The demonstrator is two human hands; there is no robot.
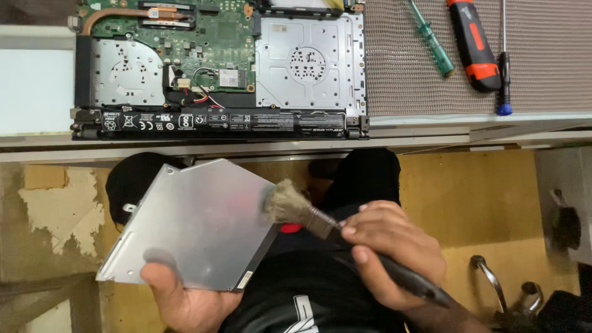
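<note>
down below the table edge, the left hand (179,296) fingers grip the flat silver drive (191,228) by its near edge. right hand (394,253) fingers are closed round a brush (308,213), bristles touching the drive's right edge, handle running off to the near right.

Just one head-worn cam, looking steeply down past the bench edge (246,150) onto the person's lap, close in. Opened laptop (219,65) sits along the top; floor (481,197) fills the bottom.
</note>
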